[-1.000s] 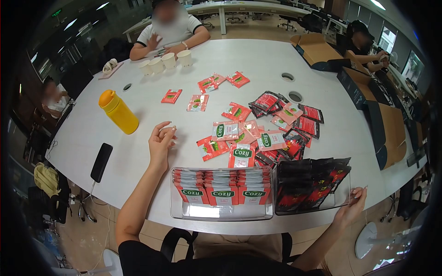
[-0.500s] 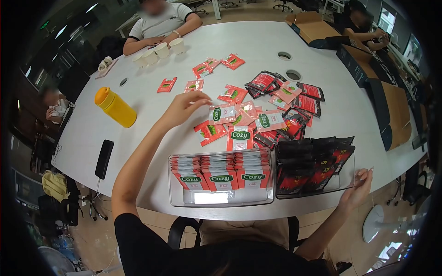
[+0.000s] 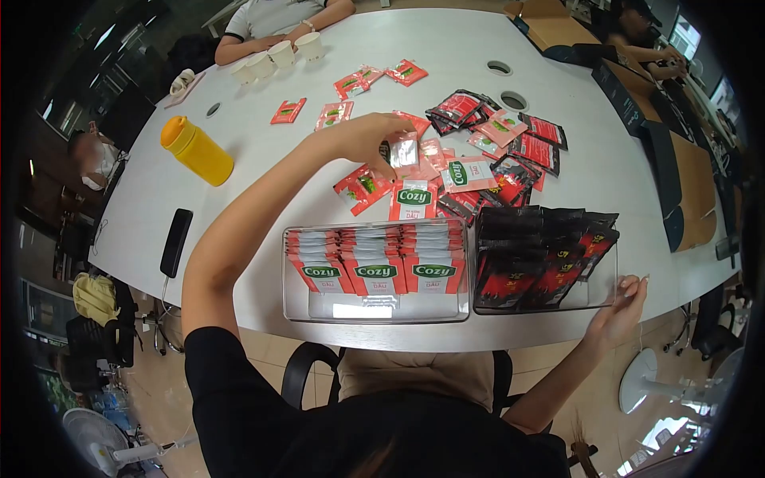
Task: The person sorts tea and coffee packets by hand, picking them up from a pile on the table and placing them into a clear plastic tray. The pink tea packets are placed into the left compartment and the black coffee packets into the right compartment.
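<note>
My left hand (image 3: 376,142) reaches over the loose packets, its fingers curved around a red and white Cozy packet (image 3: 404,151); fingertips are partly hidden behind it. Another Cozy packet (image 3: 412,199) lies just in front of it. My right hand (image 3: 621,309) holds the right edge of a clear tray (image 3: 603,293) filled with black and red packets (image 3: 546,259). To its left, a second clear tray (image 3: 374,309) contains rows of Cozy packets (image 3: 374,272). Loose black packets (image 3: 462,107) lie among red ones behind the trays.
A yellow bottle (image 3: 197,151) and a phone (image 3: 176,243) are on the left of the white table (image 3: 263,171). Paper cups (image 3: 280,54) stand near a seated person (image 3: 283,20). Open cardboard boxes (image 3: 685,187) line the right side.
My left hand has moved right, onto the Cozy packet. My right hand stays at the tray's edge. The whole view has shifted, with the table appearing higher.
</note>
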A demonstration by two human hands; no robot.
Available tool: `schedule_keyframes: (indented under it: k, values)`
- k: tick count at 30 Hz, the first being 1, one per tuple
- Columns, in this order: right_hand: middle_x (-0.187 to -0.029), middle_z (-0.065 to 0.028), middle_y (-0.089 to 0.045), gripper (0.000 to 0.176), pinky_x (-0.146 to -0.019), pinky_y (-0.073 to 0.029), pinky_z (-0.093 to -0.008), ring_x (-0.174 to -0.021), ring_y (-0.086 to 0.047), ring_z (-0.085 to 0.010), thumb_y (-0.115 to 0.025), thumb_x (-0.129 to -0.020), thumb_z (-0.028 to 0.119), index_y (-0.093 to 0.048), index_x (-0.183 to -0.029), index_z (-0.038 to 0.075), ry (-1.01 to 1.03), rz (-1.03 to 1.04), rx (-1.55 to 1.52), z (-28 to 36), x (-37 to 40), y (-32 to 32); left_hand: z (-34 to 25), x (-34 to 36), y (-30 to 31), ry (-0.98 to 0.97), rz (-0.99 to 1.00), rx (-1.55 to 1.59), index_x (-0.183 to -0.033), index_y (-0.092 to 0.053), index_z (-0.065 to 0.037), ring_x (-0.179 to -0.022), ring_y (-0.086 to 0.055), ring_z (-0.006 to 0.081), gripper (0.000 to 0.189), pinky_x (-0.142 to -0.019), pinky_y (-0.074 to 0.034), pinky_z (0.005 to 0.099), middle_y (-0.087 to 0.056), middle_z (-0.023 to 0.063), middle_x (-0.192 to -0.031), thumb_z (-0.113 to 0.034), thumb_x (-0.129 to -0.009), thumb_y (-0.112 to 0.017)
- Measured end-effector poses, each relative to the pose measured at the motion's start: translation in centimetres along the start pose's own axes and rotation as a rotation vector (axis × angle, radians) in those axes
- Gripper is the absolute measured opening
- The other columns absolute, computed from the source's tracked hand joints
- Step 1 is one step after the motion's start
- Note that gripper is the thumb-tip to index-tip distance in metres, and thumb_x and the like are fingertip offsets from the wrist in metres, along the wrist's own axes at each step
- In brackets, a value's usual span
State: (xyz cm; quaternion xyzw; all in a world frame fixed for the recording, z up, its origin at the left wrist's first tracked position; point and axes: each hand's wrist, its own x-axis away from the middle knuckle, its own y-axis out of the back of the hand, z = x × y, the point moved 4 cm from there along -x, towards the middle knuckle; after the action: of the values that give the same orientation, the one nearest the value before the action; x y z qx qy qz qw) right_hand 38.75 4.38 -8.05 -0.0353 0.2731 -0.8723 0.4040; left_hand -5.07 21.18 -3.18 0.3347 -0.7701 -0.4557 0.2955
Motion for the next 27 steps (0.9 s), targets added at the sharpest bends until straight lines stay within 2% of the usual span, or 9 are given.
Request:
schedule_keyframes:
  k: [2, 5, 9, 13, 16, 19, 22, 25, 27]
  values:
    - [-0.07, -0.0035, -0.045, 0.035, -0.073, -0.035, -0.0273, -0.072, -0.041, -0.0126, -0.042, -0.098, 0.021, -0.036, -0.066, 0.01, 0.003, -0.008, 0.001, 0.1, -0.1, -0.5, -0.9, -0.7, 0.2, -0.066, -0.036, -0.016, -0.131, -0.043, -0.008, -0.1, -0.057, 0.0289, 0.087, -0.084, -0.048, 0.0361, -0.051, 0.0162, -0.118, -0.015, -0.054, -0.084]
    - [-0.069, -0.0037, -0.044, 0.035, -0.072, -0.034, -0.0275, -0.071, -0.04, -0.0128, -0.041, -0.098, 0.02, -0.035, -0.066, 0.01, 0.001, 0.005, -0.014, 0.2, 0.0, -0.6, -1.3, -1.7, 0.0, 0.037, 0.023, 0.056, -0.131, -0.043, -0.009, -0.101, -0.057, 0.0283, 0.088, -0.081, -0.048, 0.0359, -0.051, 0.0164, -0.118, -0.018, -0.054, -0.085]
    - [-0.069, -0.0038, -0.044, 0.035, -0.072, -0.034, -0.0279, -0.071, -0.04, -0.0125, -0.04, -0.099, 0.019, -0.035, -0.065, 0.01, -0.004, 0.05, -0.022, 0.0, -0.2, -0.3, -1.0, -3.1, 0.1, 0.013, -0.009, 0.072, -0.125, -0.047, -0.005, -0.09, -0.061, 0.025, 0.082, -0.08, -0.048, 0.0334, -0.061, 0.0151, -0.102, -0.021, -0.055, -0.085]
    - [-0.069, -0.0039, -0.044, 0.035, -0.071, -0.034, -0.0278, -0.07, -0.04, -0.0123, -0.039, -0.099, 0.018, -0.035, -0.065, 0.01, -0.009, 0.076, -0.034, -0.1, -0.3, -0.2, -1.5, -2.5, 1.0, -0.034, -0.17, 0.038, -0.099, -0.057, 0.001, -0.078, -0.059, 0.0195, 0.054, -0.067, -0.046, 0.0313, -0.063, 0.0135, -0.092, -0.025, -0.06, -0.084]
    - [-0.068, -0.0038, -0.044, 0.036, -0.071, -0.035, -0.0277, -0.069, -0.04, -0.0123, -0.039, -0.099, 0.018, -0.035, -0.064, 0.01, -0.011, 0.082, -0.039, 0.2, -0.1, -0.6, -1.5, -1.7, 1.6, -0.062, -0.246, 0.092, -0.091, -0.062, -0.002, -0.074, -0.062, 0.0221, 0.04, -0.068, -0.048, 0.0321, -0.066, 0.0119, -0.083, -0.023, -0.063, -0.081]
    - [-0.068, -0.0037, -0.044, 0.036, -0.071, -0.035, -0.0277, -0.069, -0.04, -0.0122, -0.04, -0.099, 0.018, -0.035, -0.064, 0.01, 0.001, 0.086, -0.041, 0.3, -0.1, -0.7, -1.8, -0.2, 2.5, -0.014, -0.372, -0.013, -0.08, -0.062, -0.002, -0.059, -0.057, 0.0181, 0.03, -0.057, -0.043, 0.0314, -0.062, 0.0096, -0.066, -0.021, -0.066, -0.08]
    - [-0.068, -0.0036, -0.044, 0.036, -0.071, -0.035, -0.0278, -0.069, -0.041, -0.0121, -0.041, -0.099, 0.019, -0.035, -0.064, 0.01, 0.001, 0.086, -0.043, 0.1, -0.2, -0.5, -1.0, 1.7, 2.9, 0.023, -0.507, 0.112, -0.074, -0.059, -0.001, -0.052, -0.051, 0.0145, 0.03, -0.052, -0.039, 0.0305, -0.058, 0.0095, -0.059, -0.022, -0.068, -0.079]
    - [-0.068, -0.0035, -0.045, 0.036, -0.072, -0.035, -0.0275, -0.07, -0.041, -0.0117, -0.042, -0.098, 0.02, -0.036, -0.064, 0.01, 0.006, 0.108, -0.03, -0.1, -0.3, -0.1, 1.8, 3.5, 2.3, 0.068, -0.64, 0.208, -0.076, -0.061, 0.001, -0.052, -0.049, 0.0119, 0.03, -0.05, -0.038, 0.0297, -0.058, 0.0092, -0.058, -0.023, -0.071, -0.077]
    - [-0.068, -0.0032, -0.045, 0.036, -0.071, -0.035, -0.0271, -0.07, -0.041, -0.0114, -0.043, -0.098, 0.021, -0.036, -0.064, 0.01, 0.011, 0.108, -0.012, -0.2, -0.4, -0.1, 0.1, 6.3, 2.9, 0.112, -0.665, 0.201, -0.084, -0.064, 0.003, -0.055, -0.052, 0.0117, 0.031, -0.051, -0.04, 0.0274, -0.062, 0.0097, -0.064, -0.023, -0.073, -0.076]
